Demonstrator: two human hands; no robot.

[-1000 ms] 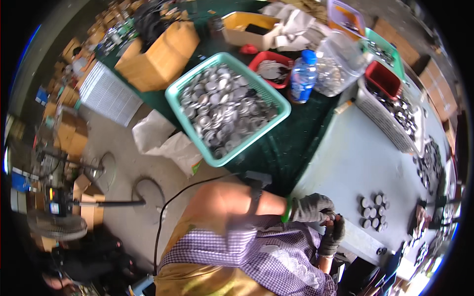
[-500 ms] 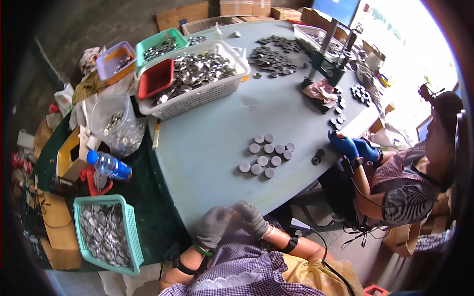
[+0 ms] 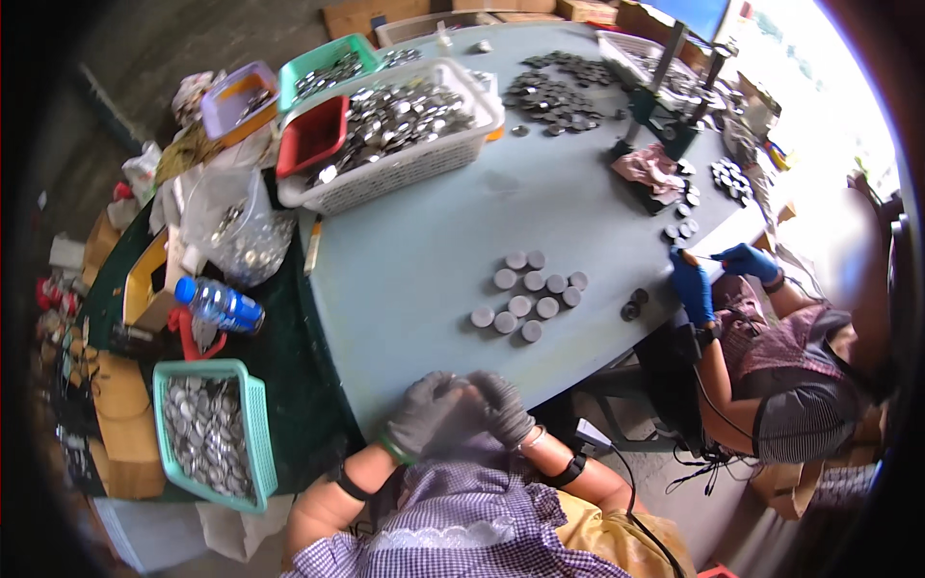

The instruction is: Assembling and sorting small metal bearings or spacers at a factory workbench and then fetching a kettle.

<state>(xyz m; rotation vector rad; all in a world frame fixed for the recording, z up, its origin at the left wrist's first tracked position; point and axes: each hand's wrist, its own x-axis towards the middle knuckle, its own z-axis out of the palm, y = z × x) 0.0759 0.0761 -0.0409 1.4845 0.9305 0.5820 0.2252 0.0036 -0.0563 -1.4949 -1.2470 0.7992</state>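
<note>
My left hand and my right hand, both in grey gloves, are pressed together at the near edge of the grey-blue table. They are blurred, and whatever lies between the fingers is hidden. A loose cluster of round grey discs lies on the table a little beyond my hands. Two darker discs sit to its right.
A co-worker sits at the right with blue-gloved hands at the table edge. A white basket of metal discs and a red bin stand at the back left. Lower left are a green basket and a water bottle. A green press stands far right.
The view has swung from the left-side baskets round to the table. In the last half second my hands have stayed together at the table edge.
</note>
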